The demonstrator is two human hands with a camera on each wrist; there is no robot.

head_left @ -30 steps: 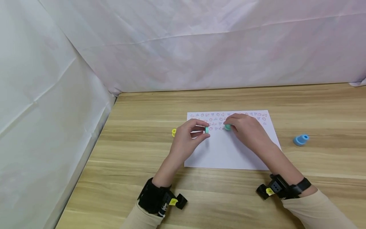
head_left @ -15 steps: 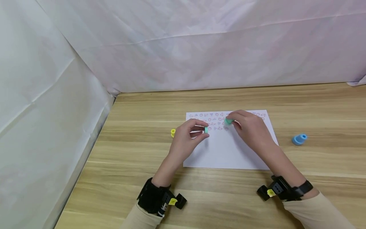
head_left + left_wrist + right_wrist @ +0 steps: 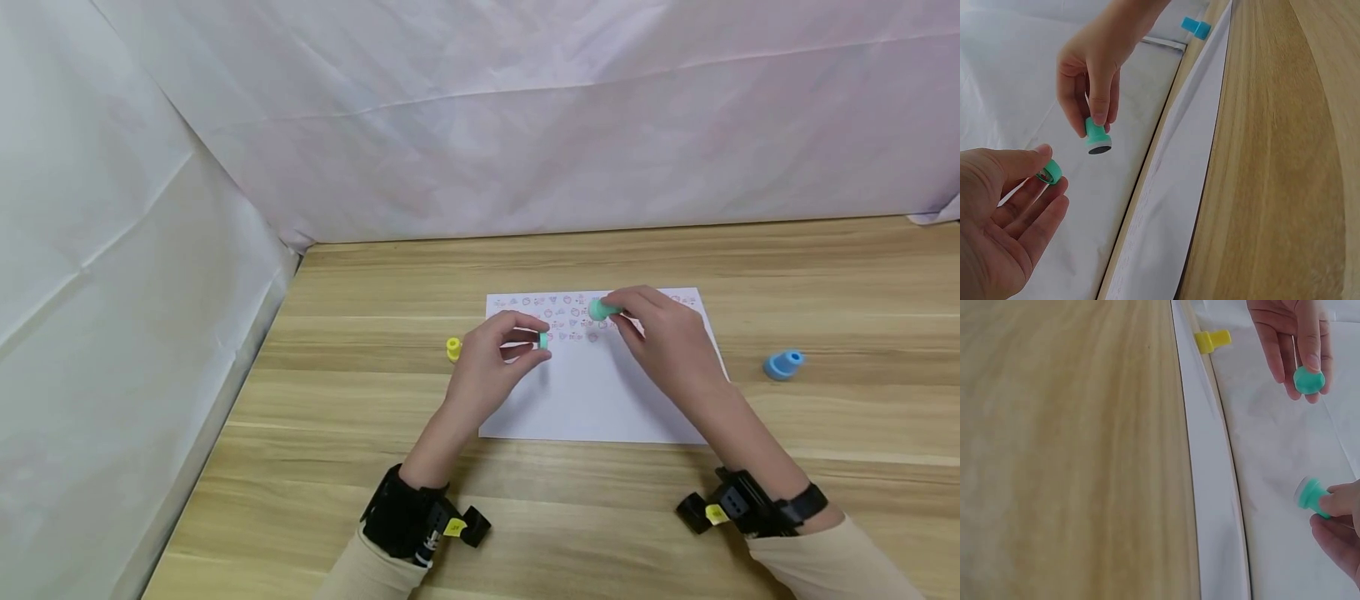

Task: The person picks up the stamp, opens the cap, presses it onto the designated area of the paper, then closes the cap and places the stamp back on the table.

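Right hand (image 3: 663, 337) is pinching the green stamp (image 3: 600, 310) above the paper (image 3: 600, 400); left hand (image 3: 491, 367) is pinching its cap (image 3: 542, 340). Any wobble risks smudging neighbouring prints.

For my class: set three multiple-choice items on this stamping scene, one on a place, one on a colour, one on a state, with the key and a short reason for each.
1. Where does the yellow stamp lie?
A. on the sheet
B. on the table left of the sheet
C. in the left hand

2. What colour is the stamp that the right hand holds?
A. green
B. red
C. black

3. That green stamp is
A. pressed onto the paper
B. lifted off the paper
C. lying on its side

Key: B, it sits on bare wood beside the paper; A, its body is green; B, the left wrist view shows its face clear of the sheet.
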